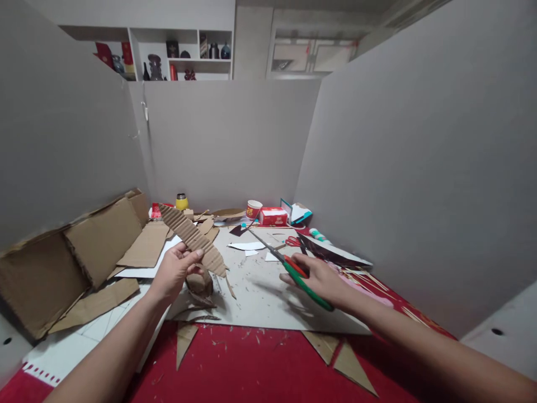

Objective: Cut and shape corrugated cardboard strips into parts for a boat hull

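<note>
Between the thumb and fingers of my left hand (178, 268) is a leaf-shaped piece of corrugated cardboard (193, 238), its ridges showing. A thin cardboard strip (230, 286) hangs at its lower end. My right hand (314, 274) grips the green and orange handles of a pair of scissors (302, 274). Their blades look closed and point away to the upper left, apart from the cardboard piece. Below my left hand, a brown rounded cardboard object (200, 282) rests on a white board (260, 305), partly hidden by the hand.
Cardboard boxes and sheets (98, 243) lean along the left wall. Triangular scraps (356, 368) lie on the red cloth (235, 369) in front. At the back stand a yellow jar (182, 202), a paper cup (254, 209) and a red box (273, 216). Red-handled scissors (292, 241) lie beyond my right hand.
</note>
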The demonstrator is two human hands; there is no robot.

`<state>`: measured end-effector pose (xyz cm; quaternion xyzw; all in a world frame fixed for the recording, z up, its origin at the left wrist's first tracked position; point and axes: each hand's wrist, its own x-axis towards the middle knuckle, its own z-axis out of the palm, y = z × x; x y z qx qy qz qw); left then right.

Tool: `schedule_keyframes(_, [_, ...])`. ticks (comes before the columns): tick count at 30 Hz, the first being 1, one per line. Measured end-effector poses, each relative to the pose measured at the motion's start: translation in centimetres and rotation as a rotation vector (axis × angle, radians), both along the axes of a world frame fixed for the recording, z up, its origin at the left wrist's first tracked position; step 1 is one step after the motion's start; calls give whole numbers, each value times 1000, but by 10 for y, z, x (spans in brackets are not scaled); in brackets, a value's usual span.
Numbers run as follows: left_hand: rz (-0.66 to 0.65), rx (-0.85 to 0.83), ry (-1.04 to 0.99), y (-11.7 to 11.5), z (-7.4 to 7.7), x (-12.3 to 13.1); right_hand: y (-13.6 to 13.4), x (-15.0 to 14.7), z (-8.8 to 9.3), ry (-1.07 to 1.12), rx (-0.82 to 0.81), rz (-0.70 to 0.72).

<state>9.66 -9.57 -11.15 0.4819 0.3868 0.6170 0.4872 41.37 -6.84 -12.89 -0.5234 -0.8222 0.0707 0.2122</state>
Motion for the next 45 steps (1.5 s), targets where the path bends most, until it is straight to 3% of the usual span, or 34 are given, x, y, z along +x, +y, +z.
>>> schedule_keyframes(5, [37,34,-12,-3,1,3,-24,-12,1,198,-52,346])
schedule_keyframes(9, [85,63,-1,-5,1,4,-36,-25,3,135,-137,425])
schedule_keyframes(14, [150,104,-2,-5,-2,7,-42,-44,11,53,-274,427])
schedule_keyframes(27, [131,86,-48,-11,0,15,-42,-64,11,178,-358,459])
schedule_keyframes(45, [74,25,-188,-12,0,13,-57,-62,19,151,-332,511])
